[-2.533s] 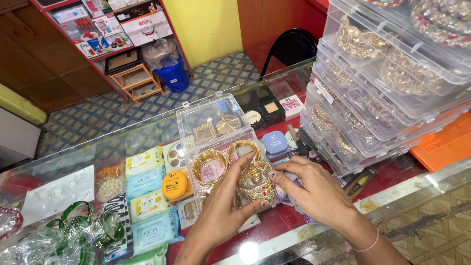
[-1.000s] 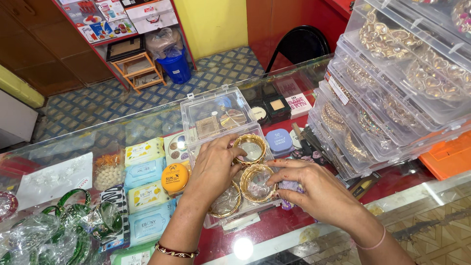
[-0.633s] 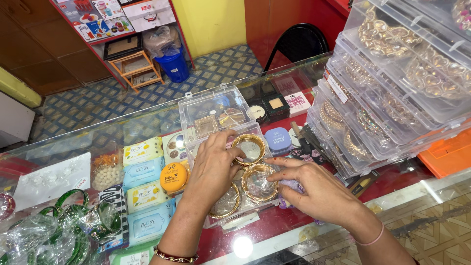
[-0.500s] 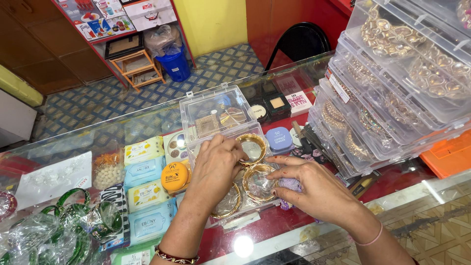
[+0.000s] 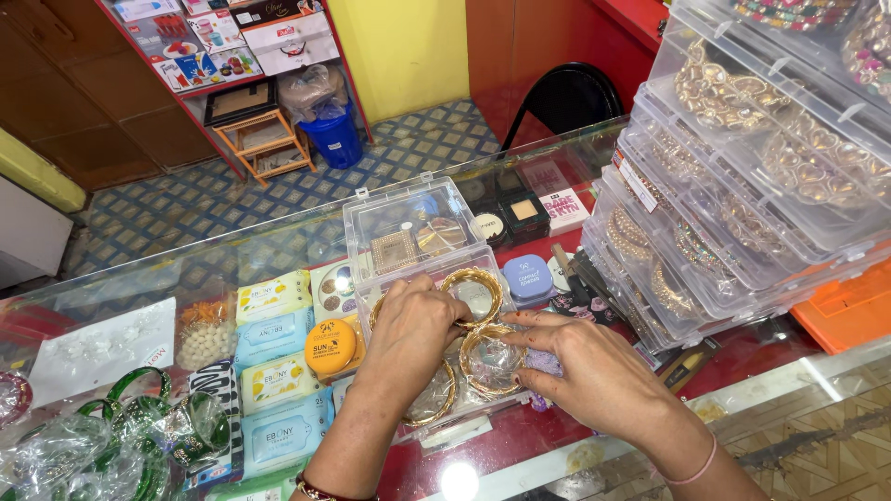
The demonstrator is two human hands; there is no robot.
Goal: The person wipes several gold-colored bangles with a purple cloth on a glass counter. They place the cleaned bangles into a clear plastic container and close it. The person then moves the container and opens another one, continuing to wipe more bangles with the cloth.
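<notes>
A clear plastic box (image 5: 367,299) with its lid (image 5: 408,223) tipped back lies on the glass counter, holding sets of gold bangles. My left hand (image 5: 411,336) rests inside it, fingers curled over the bangle sets at the left; one gold set (image 5: 436,408) shows under my wrist. My right hand (image 5: 583,366) presses its fingertips on the near right gold bangle set (image 5: 489,360), which sits in thin plastic wrap. Another gold set (image 5: 474,290) lies at the box's far right, beside my left fingers.
Tall stacks of clear jewellery boxes (image 5: 742,176) fill the right side, over an orange box (image 5: 849,311). Green bangles in plastic (image 5: 139,422) lie at the near left. Wipe packs (image 5: 274,362) and an orange round tin (image 5: 330,345) show under the glass.
My right hand lowered the gold bangle set it held up into the box's near right corner. My left hand shifted onto the sets inside. The view moved closer.
</notes>
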